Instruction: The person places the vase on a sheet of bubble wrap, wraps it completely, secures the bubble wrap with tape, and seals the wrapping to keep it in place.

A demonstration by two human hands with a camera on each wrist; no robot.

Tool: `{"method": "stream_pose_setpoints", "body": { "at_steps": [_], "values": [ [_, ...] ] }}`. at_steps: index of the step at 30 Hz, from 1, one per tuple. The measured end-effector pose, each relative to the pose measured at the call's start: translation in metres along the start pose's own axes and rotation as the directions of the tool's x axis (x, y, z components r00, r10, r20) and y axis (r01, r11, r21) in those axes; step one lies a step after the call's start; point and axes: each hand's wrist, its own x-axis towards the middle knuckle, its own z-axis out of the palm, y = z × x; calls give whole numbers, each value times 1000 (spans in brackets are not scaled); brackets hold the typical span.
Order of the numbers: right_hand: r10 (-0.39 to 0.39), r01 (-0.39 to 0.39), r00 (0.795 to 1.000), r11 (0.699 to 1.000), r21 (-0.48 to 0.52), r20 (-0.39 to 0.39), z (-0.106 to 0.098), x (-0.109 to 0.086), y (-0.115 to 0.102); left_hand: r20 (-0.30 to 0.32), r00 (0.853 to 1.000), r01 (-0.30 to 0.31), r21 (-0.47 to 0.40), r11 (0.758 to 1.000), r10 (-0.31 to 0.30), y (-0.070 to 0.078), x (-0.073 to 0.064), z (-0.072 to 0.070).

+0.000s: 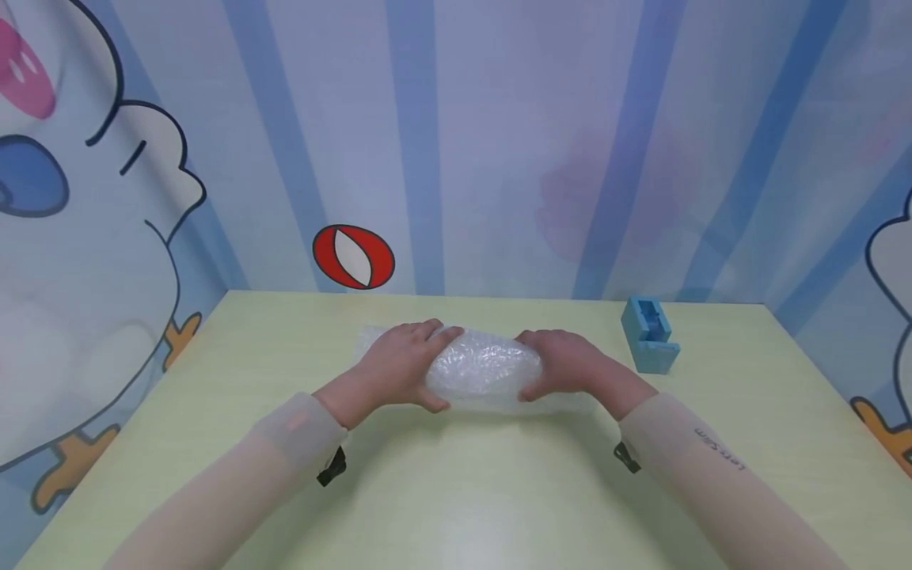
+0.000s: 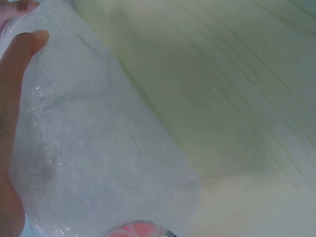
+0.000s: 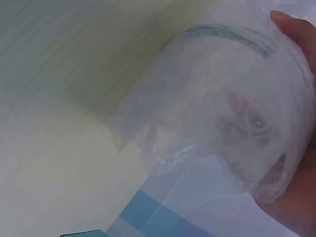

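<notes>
A roll-shaped bundle of clear bubble wrap (image 1: 484,370) lies across the table between both hands. My left hand (image 1: 397,362) grips its left part, thumb on the near side and fingers over the far side. At its right end my right hand (image 1: 566,362) holds it the same way. The left wrist view shows the thumb (image 2: 14,84) against the crinkled wrap (image 2: 103,123). Inside the wrap (image 3: 197,89), the right wrist view shows a greenish curved band (image 3: 227,34), like a round rim; what is wrapped cannot be made out. Loose film sticks out at that end.
A blue tape dispenser (image 1: 650,340) stands on the pale yellow-green table (image 1: 456,491), to the right of and beyond the right hand. Behind the table rises a blue striped backdrop (image 1: 492,142) with cartoon prints.
</notes>
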Motion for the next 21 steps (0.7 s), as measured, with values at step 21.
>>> {"method": "stream_pose_setpoints", "body": {
  "at_steps": [21],
  "values": [
    [41,-51,993,994,92,106,-9,0,-3,41,999,15,-86,996,-11,-6,4,-4]
  ]
}}
